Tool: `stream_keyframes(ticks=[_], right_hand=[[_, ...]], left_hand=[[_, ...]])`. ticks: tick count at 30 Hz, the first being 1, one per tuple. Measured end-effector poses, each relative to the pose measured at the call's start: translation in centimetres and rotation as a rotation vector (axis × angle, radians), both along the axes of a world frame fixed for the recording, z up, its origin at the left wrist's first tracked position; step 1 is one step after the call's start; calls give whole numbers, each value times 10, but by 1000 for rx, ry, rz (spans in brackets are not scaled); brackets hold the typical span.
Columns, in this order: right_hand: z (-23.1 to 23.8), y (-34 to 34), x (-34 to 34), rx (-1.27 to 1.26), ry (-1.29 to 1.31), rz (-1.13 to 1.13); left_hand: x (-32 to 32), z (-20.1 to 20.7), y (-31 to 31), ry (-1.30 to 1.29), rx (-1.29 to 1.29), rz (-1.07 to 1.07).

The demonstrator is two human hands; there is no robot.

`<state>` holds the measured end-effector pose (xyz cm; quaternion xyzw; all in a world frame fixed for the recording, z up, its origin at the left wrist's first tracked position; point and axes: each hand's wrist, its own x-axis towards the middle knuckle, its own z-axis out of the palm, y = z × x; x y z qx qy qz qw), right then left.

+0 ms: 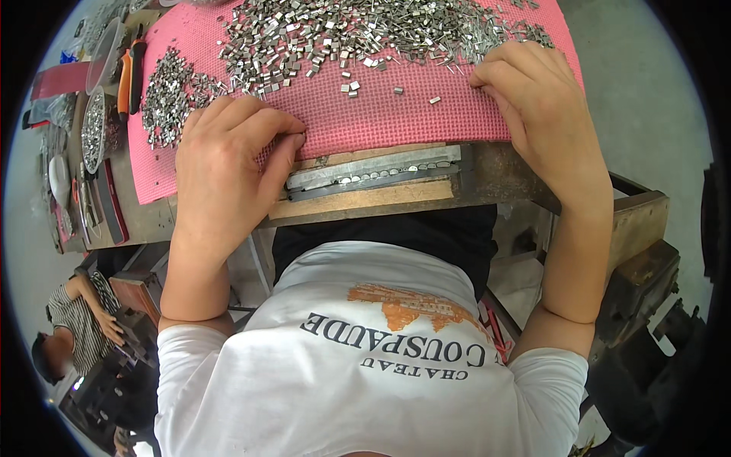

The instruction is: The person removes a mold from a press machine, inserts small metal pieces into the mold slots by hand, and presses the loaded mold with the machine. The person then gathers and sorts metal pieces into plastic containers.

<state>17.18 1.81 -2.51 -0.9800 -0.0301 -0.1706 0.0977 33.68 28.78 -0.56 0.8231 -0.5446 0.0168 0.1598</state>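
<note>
My left hand (225, 156) rests at the near edge of the pink mesh mat (381, 114), thumb and forefinger pinched together by the left end of a metal jig (365, 169). Whatever sits between those fingertips is too small to make out. A row of small, shiny rounded pieces (396, 174) lies in the jig's slot. Farther right, my right hand (541, 103) has its thumb and forefinger closed beside a heap of thin metal pins (464, 49); its fingertips hide anything held. Many small silver metal blocks (304, 38) are spread across the mat's far part.
A smaller pile of metal bits (167, 87) lies at the mat's left. Beyond it are orange-handled pliers (124, 80), a clear tub of small parts (95, 129) and a dark red strip (112, 202). Another person (80, 320) in a striped shirt sits at lower left.
</note>
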Motion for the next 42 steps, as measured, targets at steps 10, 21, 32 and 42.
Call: stream_keyframes(ticks=[10, 21, 32, 42], right_hand=[[-9, 43, -16, 331, -187, -32], [-20, 76, -22, 411, -237, -31], [-24, 79, -20, 381, -259, -38], [-29, 82, -19, 222, -339, -15]], left_hand=[[-12, -5, -10, 287, -218, -38], [-45, -19, -31, 300, -255, -177], [-49, -22, -31, 192, -293, -185], [-57, -23, -32, -58, -313, -198]])
